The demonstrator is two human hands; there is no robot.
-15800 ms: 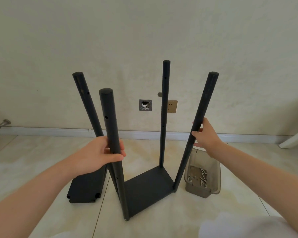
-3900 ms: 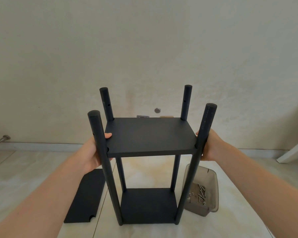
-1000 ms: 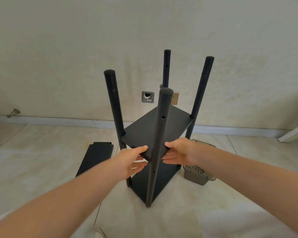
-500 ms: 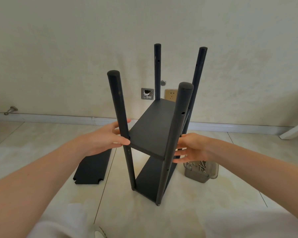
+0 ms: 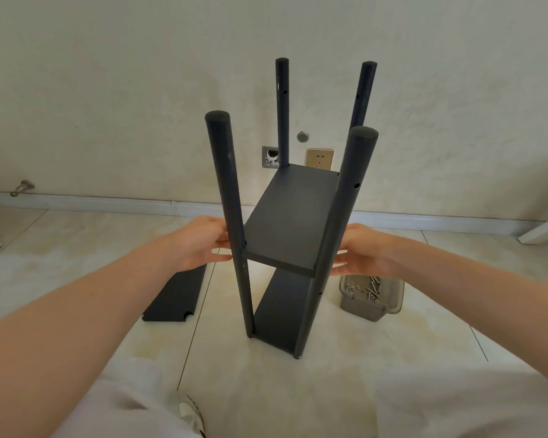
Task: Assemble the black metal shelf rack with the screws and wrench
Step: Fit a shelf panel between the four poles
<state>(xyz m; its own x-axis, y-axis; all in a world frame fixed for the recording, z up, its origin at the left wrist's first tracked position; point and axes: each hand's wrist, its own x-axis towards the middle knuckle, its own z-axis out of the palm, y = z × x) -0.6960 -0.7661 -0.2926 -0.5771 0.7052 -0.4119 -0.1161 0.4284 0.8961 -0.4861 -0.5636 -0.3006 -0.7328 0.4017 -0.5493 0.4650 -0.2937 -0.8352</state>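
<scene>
The black rack stands upright on the tiled floor in the middle of the frame, four posts rising from a bottom shelf, with a middle shelf sitting between the posts about halfway up. The left hand reaches the near left post at that shelf's level, its fingers straight and slightly apart, holding nothing. The right hand does the same at the near right post, its fingers straight and partly hidden behind the post; I cannot tell whether they touch the shelf. A loose shelf panel lies flat on the floor at lower left. A clear tub holding screws sits just right of the rack.
</scene>
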